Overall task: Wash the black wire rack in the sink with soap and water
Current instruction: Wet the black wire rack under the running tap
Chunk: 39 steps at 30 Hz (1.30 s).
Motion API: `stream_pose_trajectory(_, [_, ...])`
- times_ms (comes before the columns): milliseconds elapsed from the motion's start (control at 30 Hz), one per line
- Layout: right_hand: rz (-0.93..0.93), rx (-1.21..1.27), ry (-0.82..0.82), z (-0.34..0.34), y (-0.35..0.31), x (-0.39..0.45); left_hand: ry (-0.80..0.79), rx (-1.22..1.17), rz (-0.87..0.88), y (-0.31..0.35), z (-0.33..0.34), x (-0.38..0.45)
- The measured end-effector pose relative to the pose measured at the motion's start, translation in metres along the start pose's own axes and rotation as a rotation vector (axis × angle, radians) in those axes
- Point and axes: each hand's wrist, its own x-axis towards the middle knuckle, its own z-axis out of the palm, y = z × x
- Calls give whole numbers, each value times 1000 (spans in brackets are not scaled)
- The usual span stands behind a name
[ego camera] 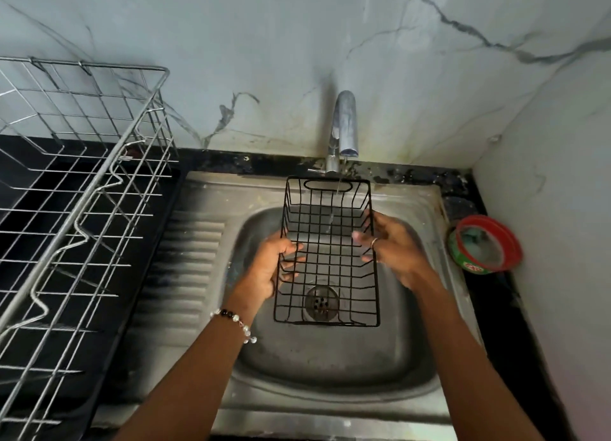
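Writing on the one red-and-green soap tub (pixel 485 244), right on the worktop, is illegible. One black wire rack (pixel 327 252) hangs over the sink (pixel 330 358) under the tap (pixel 344 129); left hand (pixel 269 265) grips its left side, right hand (pixel 391 247) touches its right side, fingers loosely spread.

Black counter (pixel 489 295) — carrying steel sink (pixel 205 242), dish rack (pixel 82 209), soap tub (pixel 486 243).
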Motion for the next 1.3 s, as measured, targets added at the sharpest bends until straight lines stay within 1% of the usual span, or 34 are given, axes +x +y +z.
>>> stream_pose_trajectory(100, [-16,21,98,-1,10,-1,-54,31,-4,-3,10,1])
stream_pose_trajectory(167, [-28,18,100,-4,9,-5,-45,25,-46,-1,16,0])
stream_pose_trajectory(200, [-52,-58,91,-4,6,-8,-23,26,-59,0,18,1])
stream_pose_trajectory(233, [-77,-186,99,-4,2,-9,4,39,-57,0,19,2])
stream_pose_trajectory(267, [-99,-328,138,-2,-1,-9,26,55,-48,0,19,3])
stream_pose_trajectory(300, [-125,-420,219,1,-5,-7,41,73,-36,1,20,3])
stream_pose_trajectory(333, [-158,-426,308,5,-11,-4,48,92,-28,1,20,2])
stream_pose_trajectory(367, [-184,-359,379,9,-17,0,55,115,-30,1,20,2])
stream_pose_trajectory(400, [-169,-199,412,14,-25,4,61,133,-37,2,19,1])
stream_pose_trajectory(433, [-104,46,384,19,-36,7,70,147,-45,2,20,-1])
stream_pose_trajectory(500, [98,566,177,29,-58,14,89,160,-50,5,21,-2])
stream_pose_trajectory(533, [188,727,100,32,-67,18,96,158,-54,6,22,-2])
stream_pose_trajectory(567, [245,810,66,33,-73,22,100,156,-60,7,22,-2])
stream_pose_trajectory(667, [296,820,60,38,-86,31,104,143,-72,8,22,1])
stream_pose_trajectory(767, [331,685,42,46,-92,34,128,111,-73,10,21,4])
stream_pose_trajectory(867, [362,628,5,53,-92,35,145,93,-75,7,23,8])
stream_pose_trajectory(1067, [347,706,153,49,-83,46,97,72,-102,3,26,7])
stream_pose_trajectory(1133, [363,685,110,53,-80,42,88,79,-100,2,28,8])
stream_pose_trajectory(1233, [381,648,-2,55,-77,36,73,89,-85,-1,31,10])
stream_pose_trajectory(1300, [373,676,42,49,-77,40,64,95,-89,-2,31,10])
